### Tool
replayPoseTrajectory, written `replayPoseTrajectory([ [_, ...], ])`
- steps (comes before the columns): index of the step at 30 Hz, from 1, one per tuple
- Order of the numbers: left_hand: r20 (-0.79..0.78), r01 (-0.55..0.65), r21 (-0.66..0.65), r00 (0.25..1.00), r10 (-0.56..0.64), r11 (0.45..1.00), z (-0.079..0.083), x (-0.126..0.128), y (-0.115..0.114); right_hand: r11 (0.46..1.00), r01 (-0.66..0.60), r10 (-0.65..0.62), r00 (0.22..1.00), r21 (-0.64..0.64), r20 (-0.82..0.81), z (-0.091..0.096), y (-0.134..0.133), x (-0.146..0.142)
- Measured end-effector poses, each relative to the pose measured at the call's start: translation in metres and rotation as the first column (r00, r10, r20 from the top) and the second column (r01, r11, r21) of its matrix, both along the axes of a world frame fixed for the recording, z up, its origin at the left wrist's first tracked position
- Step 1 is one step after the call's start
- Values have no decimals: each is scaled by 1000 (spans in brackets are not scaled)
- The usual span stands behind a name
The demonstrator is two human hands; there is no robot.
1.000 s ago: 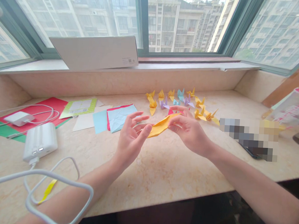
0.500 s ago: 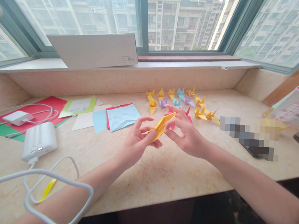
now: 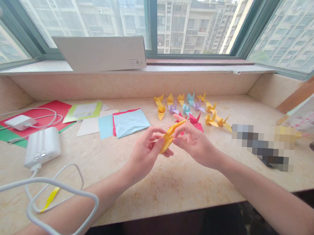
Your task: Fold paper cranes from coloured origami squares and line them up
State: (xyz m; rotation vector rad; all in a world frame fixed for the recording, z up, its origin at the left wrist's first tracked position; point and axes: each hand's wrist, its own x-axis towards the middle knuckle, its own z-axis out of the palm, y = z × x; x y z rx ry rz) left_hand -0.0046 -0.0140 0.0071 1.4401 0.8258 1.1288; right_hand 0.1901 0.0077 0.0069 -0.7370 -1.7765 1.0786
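Note:
A partly folded piece of yellow origami paper (image 3: pixel 169 136), narrow and pointed at its upper right, is held above the stone counter. My left hand (image 3: pixel 147 150) is closed on its lower left part, with the thumb on the near face. At the upper right end, my right hand (image 3: pixel 195 143) has thumb and fingers around the point, closed on the same paper. Behind my hands stand several folded paper cranes, among them a yellow crane (image 3: pixel 161 112), a blue crane (image 3: pixel 186 109), a purple crane (image 3: pixel 199 105) and a red crane (image 3: pixel 195 122), partly hidden by my right hand.
Coloured paper sheets (image 3: pixel 131 123) lie at the left, near a white power bank (image 3: pixel 43 147) and a white charger (image 3: pixel 21 122). A thick white cable (image 3: pixel 62 183) loops over my left forearm. Right of my hands lies a blurred-out dark object (image 3: pixel 266 152); a clear plastic bag (image 3: pixel 310 114) stands beyond.
The fingers of my left hand have curled in closer around the yellow paper, and the paper looks narrower and more edge-on. My right hand keeps its hold at the tip.

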Motion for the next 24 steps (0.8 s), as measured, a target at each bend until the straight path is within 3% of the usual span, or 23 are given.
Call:
replayPoseTrajectory([
  [5, 8, -33, 37, 999, 33, 999, -1, 1, -2, 992, -42, 36, 998, -119, -49, 1, 0, 0],
  [13, -54, -49, -39, 997, 47, 998, 2, 1, -3, 996, 2, -10, 996, -84, -92, 0, -3, -3],
  [24, -138, 45, -101, 989, -59, 994, -5, 0, 3, 992, 5, -24, 988, -129, -151, 0, -4, -5],
])
